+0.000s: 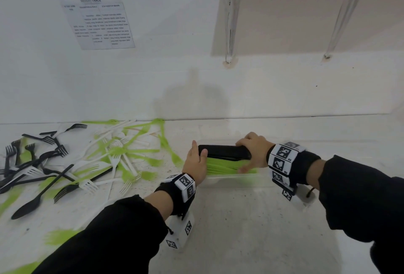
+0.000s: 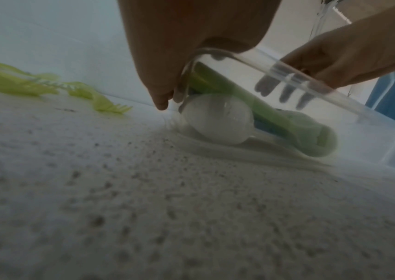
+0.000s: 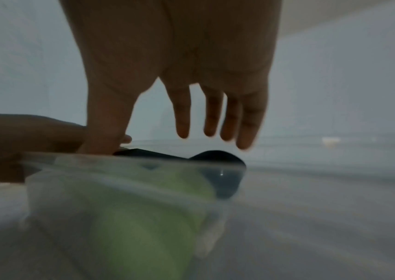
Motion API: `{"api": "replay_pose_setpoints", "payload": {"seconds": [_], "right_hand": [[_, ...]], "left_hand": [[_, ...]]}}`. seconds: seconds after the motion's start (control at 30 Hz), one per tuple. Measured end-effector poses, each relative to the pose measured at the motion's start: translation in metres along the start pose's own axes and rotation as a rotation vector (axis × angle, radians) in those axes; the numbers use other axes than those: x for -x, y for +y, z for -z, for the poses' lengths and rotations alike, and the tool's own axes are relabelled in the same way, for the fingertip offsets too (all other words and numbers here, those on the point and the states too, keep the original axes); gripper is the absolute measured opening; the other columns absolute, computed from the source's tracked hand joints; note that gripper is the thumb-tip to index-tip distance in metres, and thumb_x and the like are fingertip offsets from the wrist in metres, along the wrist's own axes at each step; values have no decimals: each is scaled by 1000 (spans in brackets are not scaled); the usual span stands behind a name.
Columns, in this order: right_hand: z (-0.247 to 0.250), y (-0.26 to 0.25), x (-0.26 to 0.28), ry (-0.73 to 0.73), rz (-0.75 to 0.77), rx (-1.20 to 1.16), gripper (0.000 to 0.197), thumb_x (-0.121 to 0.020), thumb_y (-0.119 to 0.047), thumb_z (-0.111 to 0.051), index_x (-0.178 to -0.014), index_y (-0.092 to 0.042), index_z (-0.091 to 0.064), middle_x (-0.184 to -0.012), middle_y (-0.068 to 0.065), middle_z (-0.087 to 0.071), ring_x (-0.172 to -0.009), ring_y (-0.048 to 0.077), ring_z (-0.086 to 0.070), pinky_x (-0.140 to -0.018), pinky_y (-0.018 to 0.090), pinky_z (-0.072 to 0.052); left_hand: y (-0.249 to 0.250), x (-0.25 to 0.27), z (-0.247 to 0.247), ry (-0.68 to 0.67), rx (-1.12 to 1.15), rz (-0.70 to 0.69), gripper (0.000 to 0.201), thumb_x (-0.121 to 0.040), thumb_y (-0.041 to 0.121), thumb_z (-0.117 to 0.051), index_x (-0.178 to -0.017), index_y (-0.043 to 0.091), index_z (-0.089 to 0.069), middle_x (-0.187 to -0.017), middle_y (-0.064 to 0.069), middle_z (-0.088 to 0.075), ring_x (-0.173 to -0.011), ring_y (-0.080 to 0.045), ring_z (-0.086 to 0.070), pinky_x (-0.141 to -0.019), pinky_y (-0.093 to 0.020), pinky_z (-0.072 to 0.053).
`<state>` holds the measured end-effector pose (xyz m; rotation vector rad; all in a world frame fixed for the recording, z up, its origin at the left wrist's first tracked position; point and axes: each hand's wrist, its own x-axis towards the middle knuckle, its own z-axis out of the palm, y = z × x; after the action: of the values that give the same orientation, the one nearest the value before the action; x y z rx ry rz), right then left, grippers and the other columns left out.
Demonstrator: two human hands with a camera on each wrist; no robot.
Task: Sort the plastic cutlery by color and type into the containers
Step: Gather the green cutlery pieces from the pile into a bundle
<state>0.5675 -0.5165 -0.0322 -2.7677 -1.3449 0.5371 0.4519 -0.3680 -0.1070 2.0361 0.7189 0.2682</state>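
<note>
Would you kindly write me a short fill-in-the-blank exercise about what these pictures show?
1. The clear container between the hands holds green and ____ cutlery.
2. The loose cutlery pile lies to the person's ____.
3. The left hand is at the container's ____ end.
4. Both wrists wear bands printed with black-and-white ____.

Missing words: black; left; left; markers

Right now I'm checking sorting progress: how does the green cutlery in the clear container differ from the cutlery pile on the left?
The green cutlery lies aligned inside the clear container; the pile sprawls crisscrossed on the table. The container's green bundle is one colour; the pile mixes black, white and green. Both are plastic.
</note>
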Motion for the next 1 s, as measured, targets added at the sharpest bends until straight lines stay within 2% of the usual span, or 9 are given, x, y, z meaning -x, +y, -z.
{"api": "replay_pose_setpoints", "payload": {"seconds": [0.17,0.33,0.53,0.67,0.77,0.83,0.9,0.97,1.0], "right_hand": [[-1,5,-1,-103,-2,25,79,-82,-42,-66,-145,-13,-27,-142,13,-29,-131,25,-36,-108,28,-32],[-13,8,-2,-52,0,-10,76,-82,-33,-67,-145,-17,-27,-143,11,-25,-129,26,-38,-108,34,-35],[-14,12,2,-56,24,-51,76,-86,-35,-62,-148,-16,-21,-148,12,-18,-137,24,-29,-112,25,-25],[-20,13,1,-9,31,-24,77,-84,-35,-64,-147,-17,-23,-146,12,-20,-133,25,-36,-110,31,-32],[-22,16,2,-39,42,16,75,-87,-37,-60,-148,-18,-19,-151,12,-16,-139,25,-28,-113,34,-29],[-21,18,4,-31,33,-37,70,-89,-37,-57,-147,-17,-24,-152,9,-18,-140,23,-25,-115,31,-24],[-20,23,7,117,-25,-119,57,-92,-37,-52,-142,-17,-36,-151,6,-26,-138,24,-28,-114,34,-24],[-18,31,13,354,-213,-125,46,-94,-33,-46,-138,-20,-42,-150,6,-27,-136,28,-26,-110,38,-27],[-18,36,17,417,-333,-129,46,-94,-29,-45,-139,-20,-39,-151,7,-24,-136,29,-24,-109,39,-27]], "left_hand": [[-1,0,0,1,-3,0,58,-102,31,-27,-150,9,-2,-157,-12,-16,-145,-21,-16,-114,-27,-15],[-2,-1,-1,12,-1,0,58,-102,30,-28,-150,9,-3,-156,-13,-17,-144,-21,-17,-113,-26,-16],[-3,-1,-2,24,-2,-1,58,-102,29,-28,-150,8,-4,-155,-15,-19,-144,-22,-20,-111,-24,-17],[-2,-1,-2,21,6,3,57,-102,29,-28,-150,8,-5,-155,-14,-19,-144,-22,-20,-111,-24,-17],[-2,1,-1,29,20,3,55,-103,28,-27,-150,9,-6,-155,-12,-19,-143,-21,-21,-110,-22,-18],[-1,2,-1,46,32,2,54,-103,26,-26,-150,10,-8,-156,-10,-20,-143,-20,-21,-110,-21,-17],[0,4,-1,65,59,11,52,-103,24,-26,-151,11,-10,-156,-7,-21,-143,-18,-22,-109,-18,-17],[3,6,0,80,104,33,51,-103,22,-25,-151,13,-9,-155,-6,-24,-142,-18,-26,-108,-18,-19],[4,7,0,95,117,47,51,-103,22,-25,-151,14,-9,-154,-7,-28,-140,-20,-30,-106,-20,-22]]}}
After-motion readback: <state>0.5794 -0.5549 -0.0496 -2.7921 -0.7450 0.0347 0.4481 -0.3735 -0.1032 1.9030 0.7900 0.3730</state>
